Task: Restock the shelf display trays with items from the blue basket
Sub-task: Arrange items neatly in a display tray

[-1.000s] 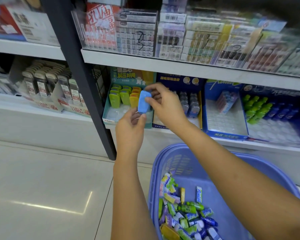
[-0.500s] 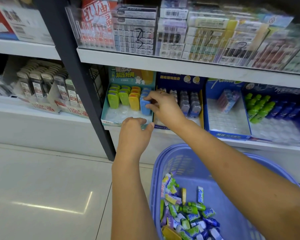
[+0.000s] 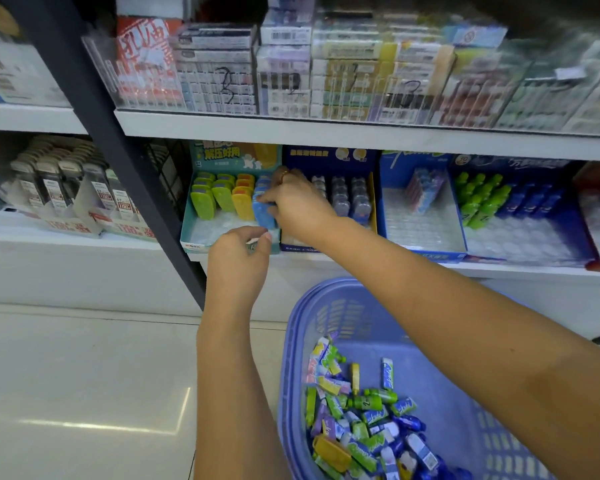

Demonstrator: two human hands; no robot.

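Note:
A teal display tray [image 3: 201, 237] sits on the lower shelf with rows of green, yellow and blue cases. My right hand [image 3: 297, 202] grips a blue case [image 3: 263, 211] standing at the front of the tray's right row. My left hand [image 3: 238, 258] rests with curled fingers on the tray's front edge, and nothing shows in it. The blue basket [image 3: 354, 317] stands on the floor below, holding several small gum packs, little bottles and a yellow case [image 3: 331, 453].
A dark upright post [image 3: 125, 161] borders the teal tray on the left. To the right stand blue trays with grey cases [image 3: 349, 199], a pink-blue pack [image 3: 425, 190], and green and blue bottles [image 3: 482, 199]. Boxed goods fill the upper shelf [image 3: 326, 131].
My right hand carried the blue case from mid-air down into the right row of the teal tray. My left hand let go of it and dropped to the tray's front edge.

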